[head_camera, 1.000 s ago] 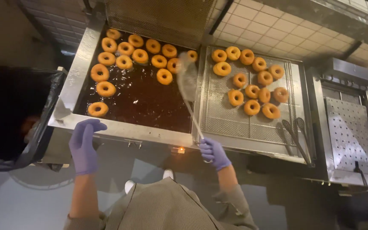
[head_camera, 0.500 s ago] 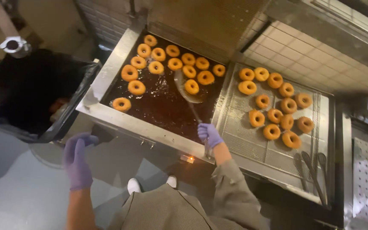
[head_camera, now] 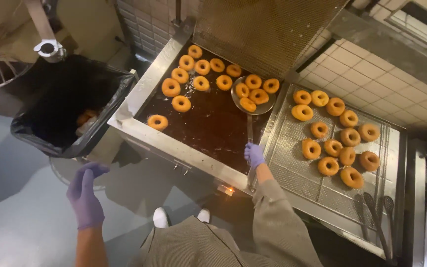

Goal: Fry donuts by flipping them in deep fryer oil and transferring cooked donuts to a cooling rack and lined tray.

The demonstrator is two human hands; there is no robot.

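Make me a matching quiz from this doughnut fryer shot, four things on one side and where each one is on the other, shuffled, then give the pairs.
Things:
1. skimmer
2. right hand
3. left hand
4. bin with black liner

Places:
A. free in the air, below the bin, holding nothing
B. left of the fryer
C. on the skimmer's handle, at the fryer's near edge
D. over the dark oil, with doughnuts on its bowl

Pairs: 1-D, 2-C, 3-A, 4-B
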